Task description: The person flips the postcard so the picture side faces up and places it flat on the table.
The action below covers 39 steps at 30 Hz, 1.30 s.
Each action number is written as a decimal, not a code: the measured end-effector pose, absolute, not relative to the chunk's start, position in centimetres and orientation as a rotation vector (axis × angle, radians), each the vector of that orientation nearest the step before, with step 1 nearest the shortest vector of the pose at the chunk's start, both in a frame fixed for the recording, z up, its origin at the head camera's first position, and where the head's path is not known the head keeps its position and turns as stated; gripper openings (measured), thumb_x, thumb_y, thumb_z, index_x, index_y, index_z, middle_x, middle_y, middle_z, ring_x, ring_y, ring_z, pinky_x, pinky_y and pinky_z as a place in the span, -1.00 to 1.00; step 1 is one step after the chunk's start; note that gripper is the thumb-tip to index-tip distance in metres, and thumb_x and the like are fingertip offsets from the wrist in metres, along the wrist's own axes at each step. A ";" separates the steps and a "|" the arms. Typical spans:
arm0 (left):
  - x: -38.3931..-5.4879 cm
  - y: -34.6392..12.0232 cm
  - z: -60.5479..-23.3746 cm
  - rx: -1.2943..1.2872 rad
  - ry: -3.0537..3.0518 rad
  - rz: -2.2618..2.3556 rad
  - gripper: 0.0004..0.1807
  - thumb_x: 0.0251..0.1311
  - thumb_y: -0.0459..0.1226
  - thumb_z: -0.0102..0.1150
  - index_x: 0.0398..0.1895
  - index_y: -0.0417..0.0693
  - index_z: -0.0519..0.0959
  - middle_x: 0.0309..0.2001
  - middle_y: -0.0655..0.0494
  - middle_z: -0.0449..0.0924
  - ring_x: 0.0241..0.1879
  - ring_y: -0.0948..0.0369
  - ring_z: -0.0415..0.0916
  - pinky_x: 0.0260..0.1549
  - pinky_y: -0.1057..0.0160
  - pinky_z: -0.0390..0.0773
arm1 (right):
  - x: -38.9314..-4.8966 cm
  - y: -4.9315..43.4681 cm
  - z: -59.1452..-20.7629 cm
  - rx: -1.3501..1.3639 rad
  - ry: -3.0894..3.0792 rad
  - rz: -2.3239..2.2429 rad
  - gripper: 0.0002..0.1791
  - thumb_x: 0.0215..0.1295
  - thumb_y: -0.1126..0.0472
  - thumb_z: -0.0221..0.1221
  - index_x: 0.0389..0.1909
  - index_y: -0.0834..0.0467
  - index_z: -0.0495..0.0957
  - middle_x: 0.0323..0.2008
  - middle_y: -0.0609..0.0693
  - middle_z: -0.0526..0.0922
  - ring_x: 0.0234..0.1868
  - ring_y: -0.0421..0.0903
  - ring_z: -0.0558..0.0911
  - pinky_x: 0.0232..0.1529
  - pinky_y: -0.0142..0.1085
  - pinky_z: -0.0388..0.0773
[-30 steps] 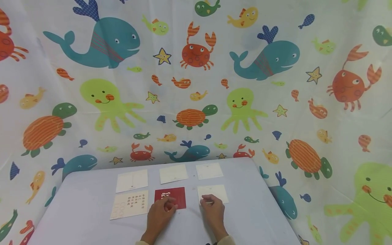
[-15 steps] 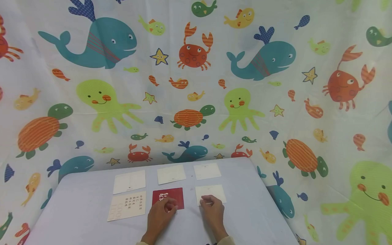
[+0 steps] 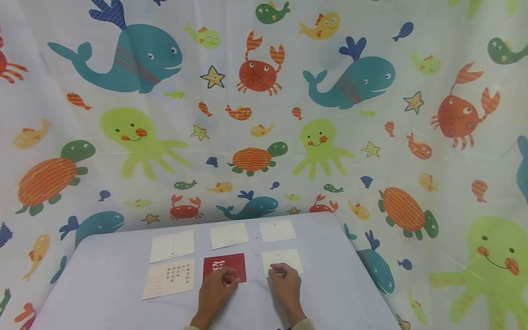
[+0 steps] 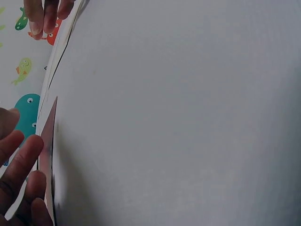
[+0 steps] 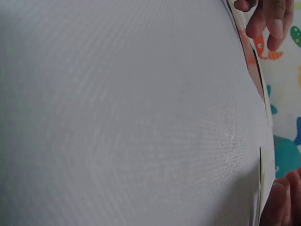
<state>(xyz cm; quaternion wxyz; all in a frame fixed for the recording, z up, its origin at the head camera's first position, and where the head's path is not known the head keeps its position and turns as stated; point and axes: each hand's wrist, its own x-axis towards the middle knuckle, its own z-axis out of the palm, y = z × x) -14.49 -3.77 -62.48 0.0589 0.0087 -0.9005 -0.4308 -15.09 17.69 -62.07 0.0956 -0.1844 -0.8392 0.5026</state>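
Observation:
My left hand (image 3: 216, 293) rests at the near edge of a red card (image 3: 235, 263) with white lettering, covering its lower left part. The fingers of that hand (image 4: 28, 169) are loosely bent beside the card's edge, with nothing between them. My right hand (image 3: 286, 288) lies over the near edge of a cream card (image 3: 284, 257), its fingers relaxed and holding nothing. To the left of the red card lies a beige card (image 3: 169, 279) with several columns of dark handwritten-style characters.
Behind these, a row of pale cards lies flat: one at left (image 3: 172, 246), one in the middle (image 3: 229, 235) and one at right (image 3: 277, 231). A white cloth covers the table (image 3: 338, 284). A curtain (image 3: 264, 128) printed with sea animals hangs behind it.
The head view has turned slightly to the right, so the cards and curtain appear shifted left. Both hands keep nearly the same pose, and the cards stay in their layout.

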 end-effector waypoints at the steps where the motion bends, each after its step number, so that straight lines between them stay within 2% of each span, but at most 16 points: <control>1: -14.5 -3.7 -62.5 0.025 -2.729 -1.302 -0.84 0.17 -0.17 0.56 -0.19 0.19 0.79 -0.42 0.39 0.73 -0.39 0.39 0.50 -0.33 0.37 0.49 | -15.1 17.7 -62.1 -0.549 -2.488 1.492 -0.86 0.17 0.25 0.43 -0.24 0.01 0.78 -0.37 -0.16 0.77 -0.40 -0.22 0.66 -0.37 -0.40 0.55; 12: -14.6 -3.0 -62.6 0.008 -2.736 -1.293 -0.81 0.16 -0.15 0.58 -0.17 0.18 0.78 -0.38 0.39 0.75 -0.37 0.41 0.51 -0.30 0.36 0.54 | -14.9 18.4 -62.0 -0.520 -2.486 1.490 -0.83 0.16 0.27 0.44 -0.21 0.04 0.79 -0.35 -0.12 0.78 -0.38 -0.22 0.67 -0.34 -0.39 0.57; 19: -14.8 -2.5 -62.6 -0.026 -2.719 -1.280 -0.82 0.14 -0.18 0.58 -0.20 0.18 0.79 -0.41 0.39 0.74 -0.41 0.42 0.48 -0.33 0.37 0.50 | -15.0 18.7 -62.1 -0.549 -2.485 1.448 -0.83 0.15 0.25 0.45 -0.22 0.01 0.78 -0.34 -0.14 0.77 -0.39 -0.22 0.64 -0.33 -0.39 0.55; 28: -15.1 -1.6 -62.9 -0.053 -2.719 -1.288 -0.80 0.14 -0.16 0.59 -0.18 0.16 0.79 -0.38 0.37 0.77 -0.39 0.42 0.53 -0.32 0.38 0.54 | -15.3 19.5 -62.5 -0.560 -2.459 1.432 -0.78 0.11 0.26 0.45 -0.20 -0.01 0.77 -0.34 -0.15 0.77 -0.41 -0.22 0.63 -0.35 -0.39 0.54; 39: -15.7 -0.3 -62.5 -0.084 -2.708 -1.271 -0.80 0.13 -0.16 0.60 -0.18 0.13 0.80 -0.44 0.38 0.73 -0.43 0.42 0.48 -0.34 0.37 0.53 | -15.3 20.5 -62.6 -0.570 -2.455 1.425 -0.72 0.12 0.26 0.47 -0.11 0.04 0.75 -0.30 -0.11 0.77 -0.39 -0.19 0.63 -0.35 -0.37 0.53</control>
